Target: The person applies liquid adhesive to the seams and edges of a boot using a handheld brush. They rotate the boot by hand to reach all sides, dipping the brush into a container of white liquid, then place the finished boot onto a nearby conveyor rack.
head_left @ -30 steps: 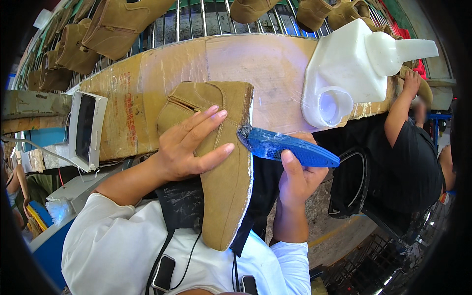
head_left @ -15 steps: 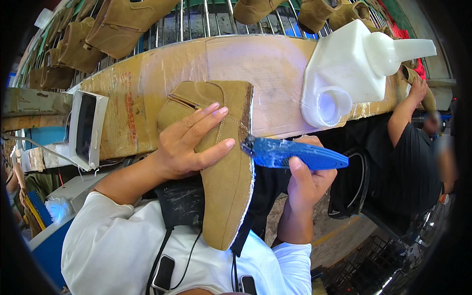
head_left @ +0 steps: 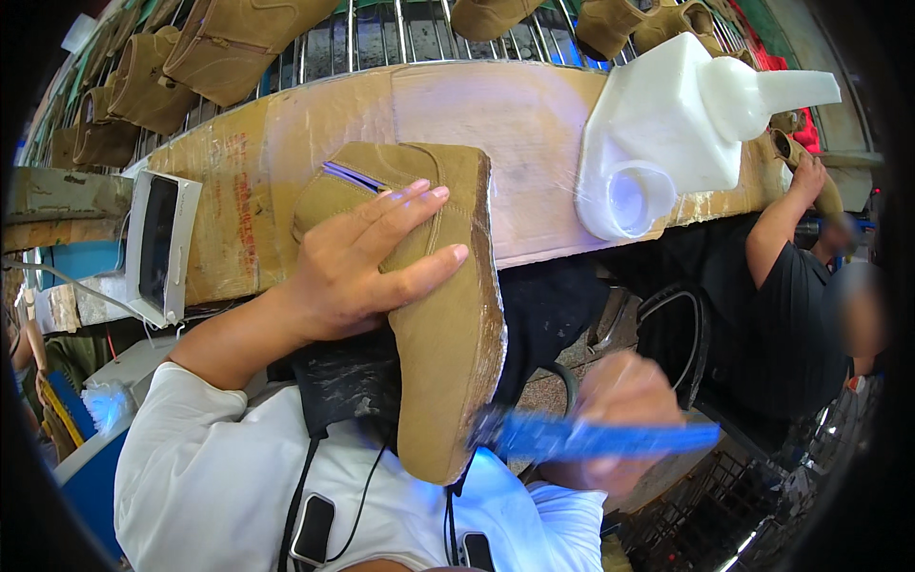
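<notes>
My left hand [head_left: 367, 262] lies flat on the side of a tan suede boot [head_left: 443, 324], holding it with its sole edge turned to the right and its toe pointing down toward me. My right hand [head_left: 615, 400] grips a blue brush [head_left: 591, 440] by the handle. The brush is blurred with motion, and its head meets the lower edge of the boot's sole near the toe.
A cardboard-covered bench [head_left: 381, 124] wrapped in clear film runs across the top, with a white plastic jug [head_left: 677, 124] on it. More tan boots [head_left: 229, 43] hang on a wire rack behind. A white box [head_left: 162, 243] stands at the left. Another person in black [head_left: 791, 286] works at the right.
My right hand has drawn the blue brush down along the sole edge, from beside the heel part to the toe end. My left hand and the boot have stayed put.
</notes>
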### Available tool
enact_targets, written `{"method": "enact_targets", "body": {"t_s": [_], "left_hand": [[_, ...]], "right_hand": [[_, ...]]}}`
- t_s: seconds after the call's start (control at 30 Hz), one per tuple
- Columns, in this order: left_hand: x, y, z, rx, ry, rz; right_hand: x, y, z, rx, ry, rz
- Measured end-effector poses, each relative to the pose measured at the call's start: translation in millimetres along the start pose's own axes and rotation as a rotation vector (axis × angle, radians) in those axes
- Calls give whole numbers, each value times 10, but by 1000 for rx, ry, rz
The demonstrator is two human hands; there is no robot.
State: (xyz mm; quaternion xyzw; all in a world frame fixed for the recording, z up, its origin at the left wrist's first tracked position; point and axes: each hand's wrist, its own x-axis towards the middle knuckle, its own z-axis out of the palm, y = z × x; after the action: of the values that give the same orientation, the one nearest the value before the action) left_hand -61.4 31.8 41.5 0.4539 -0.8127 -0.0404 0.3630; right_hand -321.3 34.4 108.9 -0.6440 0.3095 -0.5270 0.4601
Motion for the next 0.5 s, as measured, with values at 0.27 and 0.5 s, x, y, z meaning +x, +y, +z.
{"method": "enact_targets", "body": {"t_s": [0.27, 0.5], "left_hand": [[92, 0, -15, 34, -40, -1], [210, 34, -96, 14, -101, -78]], "right_hand": [[145, 77, 8, -53, 104, 72], [8, -97, -155, 215, -153, -98]]}}
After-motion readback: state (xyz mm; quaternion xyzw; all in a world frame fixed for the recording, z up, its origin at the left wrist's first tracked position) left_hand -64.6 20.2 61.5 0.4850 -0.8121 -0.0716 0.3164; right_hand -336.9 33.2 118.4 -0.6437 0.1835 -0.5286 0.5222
